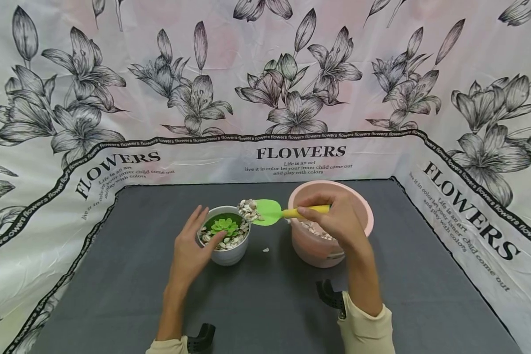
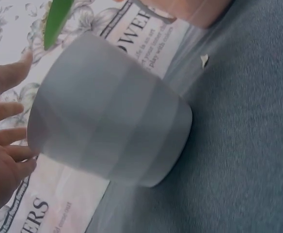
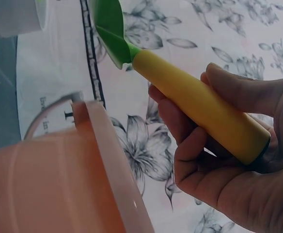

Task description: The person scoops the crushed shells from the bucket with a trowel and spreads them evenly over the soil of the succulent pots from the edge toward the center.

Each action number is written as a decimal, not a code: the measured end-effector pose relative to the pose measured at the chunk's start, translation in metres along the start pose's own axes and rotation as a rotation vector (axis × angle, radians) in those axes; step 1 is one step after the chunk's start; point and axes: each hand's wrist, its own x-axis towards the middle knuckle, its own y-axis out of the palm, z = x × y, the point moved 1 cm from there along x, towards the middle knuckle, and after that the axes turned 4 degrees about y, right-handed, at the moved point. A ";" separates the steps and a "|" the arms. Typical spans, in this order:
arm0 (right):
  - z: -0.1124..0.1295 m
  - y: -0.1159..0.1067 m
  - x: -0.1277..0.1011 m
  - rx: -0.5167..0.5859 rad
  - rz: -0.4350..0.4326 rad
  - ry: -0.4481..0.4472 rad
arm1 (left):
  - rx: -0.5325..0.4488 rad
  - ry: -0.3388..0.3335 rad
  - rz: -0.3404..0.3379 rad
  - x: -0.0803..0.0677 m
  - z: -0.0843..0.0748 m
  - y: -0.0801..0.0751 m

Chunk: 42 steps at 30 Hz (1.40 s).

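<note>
My right hand (image 1: 338,219) grips the yellow handle (image 3: 195,107) of a small trowel with a green blade (image 1: 269,212). Pale pebbles (image 1: 249,210) lie heaped on the blade's tip, which is over the right rim of a grey-white pot (image 2: 107,111). Inside the pot, a green succulent (image 1: 224,226) stands among more pebbles. My left hand (image 1: 193,246) is at the pot's left side, fingers spread and fairly straight near the rim, thumb over the near edge. Beneath my right hand stands a pink bucket (image 1: 368,211) with pebbles in it.
One loose pebble (image 1: 266,250) lies on the dark grey cloth (image 1: 265,305) between pot and bucket. A flower-printed sheet (image 1: 221,162) rises behind and at both sides. The bucket's handle (image 3: 52,111) shows beside its rim.
</note>
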 end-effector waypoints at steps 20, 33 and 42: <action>0.005 0.044 0.020 -0.008 0.140 -0.002 | -0.171 -0.225 0.238 -0.010 0.026 0.000; 0.030 0.080 0.027 -0.130 0.242 -0.125 | -0.252 -0.248 0.196 -0.006 0.032 0.009; 0.065 0.107 0.020 -0.327 0.278 -0.134 | -0.243 -0.223 0.179 -0.007 0.033 0.008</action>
